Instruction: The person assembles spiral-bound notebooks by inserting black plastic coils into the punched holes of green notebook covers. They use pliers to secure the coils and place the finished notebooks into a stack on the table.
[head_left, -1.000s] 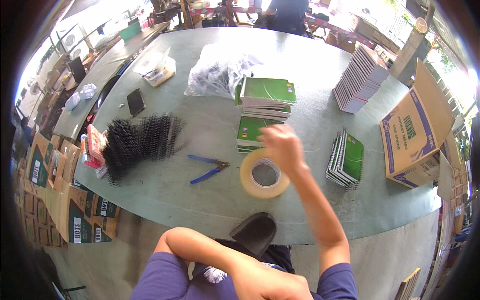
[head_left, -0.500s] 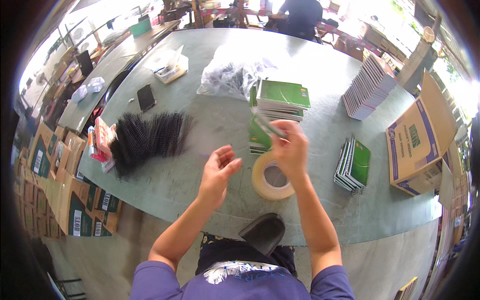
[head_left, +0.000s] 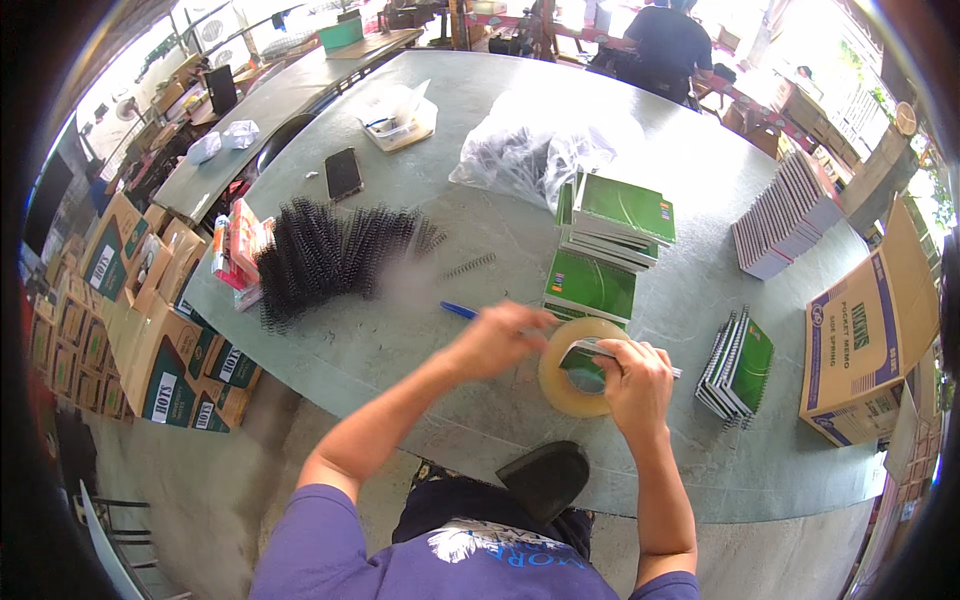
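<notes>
Both forearms reach forward over the table's near edge; left hand (head_left: 497,338) curled; right hand (head_left: 634,374) gripping, knuckles up.

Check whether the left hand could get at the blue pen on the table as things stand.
Probably yes. The blue pen lies on bare table right beside the left hand, with nothing lying over it. That hand is at the tape roll with the right hand.

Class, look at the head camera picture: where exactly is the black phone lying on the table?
The black phone lies flat at the table's far left, beyond the pile of black spiral coils and left of the clear plastic bag.
</notes>
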